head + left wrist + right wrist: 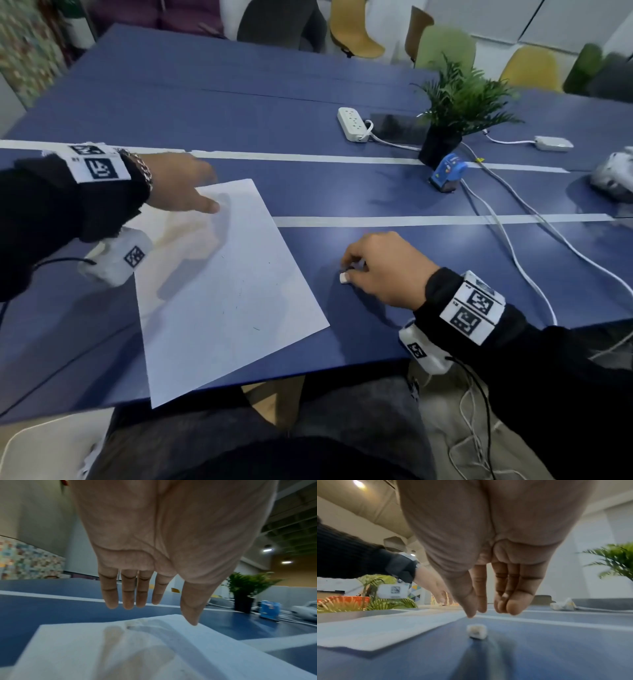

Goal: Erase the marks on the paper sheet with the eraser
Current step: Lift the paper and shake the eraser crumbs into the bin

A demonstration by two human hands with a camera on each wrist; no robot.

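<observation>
While the head view looked down over the blue table (308, 113), the left hand (178, 181) reached in from the left edge of the frame with its fingers straight and slack, holding nothing, its thumb pointing over the upper corner of the paper sheet (226, 291); whether the thumb tip touched the sheet could not be told there. The sheet lay tilted at centre left, faint dark marks low on it and its lower corner past the table's near edge. Right of centre, the right hand (380, 267) hung palm down, fingers bent downward around the small white eraser (343, 277), which showed at the fingertips on the table, just right of the sheet. In the left wrist view, the left hand (164, 536) filled the top of the frame, four fingers (128, 592) extended and close together above the table, the thumb tip down at the far edge of the sheet (120, 649). In the right wrist view, the right hand (488, 540) pointed down with thumb and fingers (513, 601) drawn near one another but gripping nothing; the eraser (476, 631) stood on the table below them, apart from the fingertips, with the sheet (385, 628) at lower left.
</observation>
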